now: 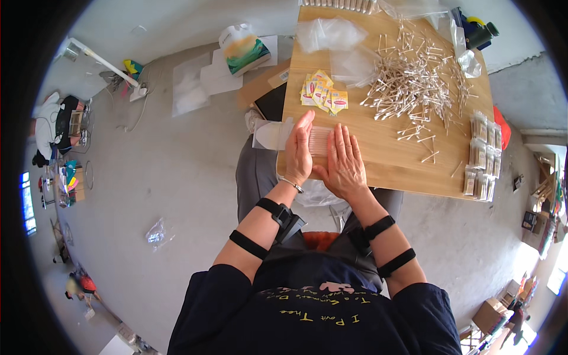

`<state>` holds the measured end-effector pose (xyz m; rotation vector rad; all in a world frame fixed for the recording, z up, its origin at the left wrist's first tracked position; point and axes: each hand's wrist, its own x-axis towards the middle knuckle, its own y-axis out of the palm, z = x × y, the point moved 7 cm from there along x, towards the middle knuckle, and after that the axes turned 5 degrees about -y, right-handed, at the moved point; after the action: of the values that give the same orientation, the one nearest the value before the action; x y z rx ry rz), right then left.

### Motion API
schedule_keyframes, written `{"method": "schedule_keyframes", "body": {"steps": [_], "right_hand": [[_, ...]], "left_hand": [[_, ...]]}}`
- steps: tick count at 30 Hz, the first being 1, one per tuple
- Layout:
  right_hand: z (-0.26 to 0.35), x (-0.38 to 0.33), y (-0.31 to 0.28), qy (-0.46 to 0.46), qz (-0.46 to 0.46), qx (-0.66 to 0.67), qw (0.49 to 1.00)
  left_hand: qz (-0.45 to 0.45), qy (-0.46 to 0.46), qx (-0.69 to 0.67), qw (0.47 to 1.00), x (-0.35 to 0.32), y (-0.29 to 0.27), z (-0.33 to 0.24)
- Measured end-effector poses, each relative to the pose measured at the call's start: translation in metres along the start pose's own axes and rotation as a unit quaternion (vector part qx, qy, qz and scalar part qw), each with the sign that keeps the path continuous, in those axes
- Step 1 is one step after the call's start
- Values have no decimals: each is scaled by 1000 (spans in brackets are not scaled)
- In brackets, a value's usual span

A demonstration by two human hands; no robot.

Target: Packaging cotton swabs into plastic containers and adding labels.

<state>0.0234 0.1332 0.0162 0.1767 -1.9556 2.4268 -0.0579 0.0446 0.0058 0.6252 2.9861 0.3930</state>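
A flat row of cotton swabs [320, 141] lies side by side at the table's near left edge, between my two hands. My left hand [300, 149] stands on edge against the row's left end, fingers straight. My right hand [345, 163] rests palm down at the other end, its fingers stretched out over the swabs. Left of my left hand, a clear bag with a white rounded piece [272, 136] sticks out past the table edge. Just beyond the row lie several small yellow and white cards [322, 93]. A large loose heap of swabs [414, 83] spreads over the table's far right.
Filled swab packs [482, 157] stand stacked at the wooden table's [402, 171] right edge. Clear plastic bags [331, 35] lie at its far side. An open cardboard box [266, 86] sits beside the table on the left, near a green and white package [242, 50] on the floor.
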Motion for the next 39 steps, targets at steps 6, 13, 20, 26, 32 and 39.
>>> {"method": "schedule_keyframes", "body": {"steps": [6, 13, 20, 26, 32, 39], "right_hand": [[5, 0, -5, -10, -15, 51, 999], [-1, 0, 2, 0, 8, 15, 1000], [1, 0, 6, -5, 31, -15, 999], [1, 1, 6, 2, 41, -7, 999], [3, 3, 4, 6, 57, -18, 998], [3, 2, 1, 6, 48, 0, 999]], "left_hand": [[-38, -20, 26, 999, -14, -14, -3], [60, 173, 549, 816, -74, 10, -28], [70, 163, 629, 757, -75, 15, -16], [65, 173, 635, 750, -76, 16, -15], [63, 173, 635, 750, -77, 14, -15], [63, 164, 625, 760, -74, 16, -16]]}}
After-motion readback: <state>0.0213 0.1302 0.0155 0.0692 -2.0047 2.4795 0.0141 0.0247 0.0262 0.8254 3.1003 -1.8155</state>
